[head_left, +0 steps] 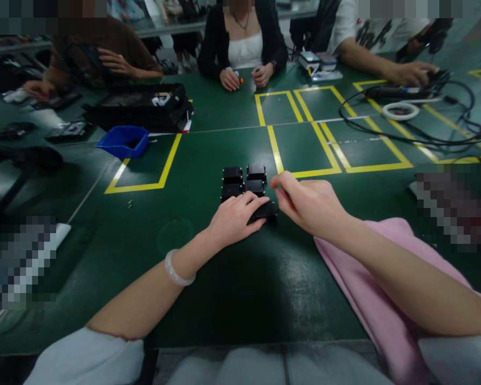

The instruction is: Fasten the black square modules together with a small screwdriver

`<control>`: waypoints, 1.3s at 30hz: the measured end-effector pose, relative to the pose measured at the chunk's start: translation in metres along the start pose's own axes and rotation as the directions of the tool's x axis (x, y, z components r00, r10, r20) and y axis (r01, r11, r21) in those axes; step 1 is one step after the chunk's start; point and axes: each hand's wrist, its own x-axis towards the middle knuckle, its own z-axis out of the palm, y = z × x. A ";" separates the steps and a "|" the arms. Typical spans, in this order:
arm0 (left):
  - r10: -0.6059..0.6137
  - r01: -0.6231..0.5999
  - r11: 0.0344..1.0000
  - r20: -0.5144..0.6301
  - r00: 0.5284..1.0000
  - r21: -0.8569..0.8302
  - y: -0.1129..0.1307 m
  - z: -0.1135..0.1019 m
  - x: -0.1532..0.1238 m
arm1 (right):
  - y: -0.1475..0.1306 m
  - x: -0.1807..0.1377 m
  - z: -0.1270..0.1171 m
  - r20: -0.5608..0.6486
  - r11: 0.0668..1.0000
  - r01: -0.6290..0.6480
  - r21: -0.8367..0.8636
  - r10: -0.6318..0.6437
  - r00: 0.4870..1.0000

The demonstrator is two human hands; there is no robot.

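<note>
Several small black box-shaped parts (244, 181) stand in two short rows on the green table (232, 289). My left hand (235, 218) lies flat over the nearest ones, fingers stretched out and pressing on a black part (266, 212) at the right of the row. My right hand (308, 203) hovers just right of that part with fingers curled and thumb and forefinger pinched together; what they pinch is too small to make out. A pale bangle sits on my left wrist.
A blue bin (123, 141) and a black tray (138, 106) lie at the back left. Yellow tape boxes (304, 133) mark the table. Black cables and a white ring (401, 110) are at the back right. Other people sit across. A pink cloth (388, 299) lies under my right arm.
</note>
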 end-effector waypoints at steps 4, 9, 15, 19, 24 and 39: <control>-0.003 0.003 1.000 0.008 1.000 -0.005 0.000 0.000 0.000 | 0.000 -0.001 -0.001 0.018 1.000 -0.009 0.017 0.008 1.000; -0.003 0.003 1.000 0.006 1.000 -0.002 0.001 -0.001 0.000 | 0.000 -0.001 -0.001 0.055 0.999 -0.032 -0.027 0.033 0.998; -0.007 0.007 1.000 0.013 1.000 0.005 0.000 0.000 0.000 | 0.000 -0.001 -0.001 0.031 0.999 -0.024 0.025 0.023 0.999; -0.007 0.007 1.000 0.005 1.000 0.023 0.000 0.001 0.000 | 0.001 -0.001 -0.001 0.059 0.999 -0.041 -0.012 0.041 0.997; -0.001 0.001 1.000 0.014 1.000 -0.001 0.001 -0.001 0.000 | 0.000 0.000 0.000 0.038 0.998 -0.059 0.010 0.059 0.998; -0.007 0.007 1.000 0.007 1.000 -0.005 0.000 0.000 -0.001 | 0.002 -0.001 -0.001 0.036 1.000 -0.027 0.000 0.027 0.999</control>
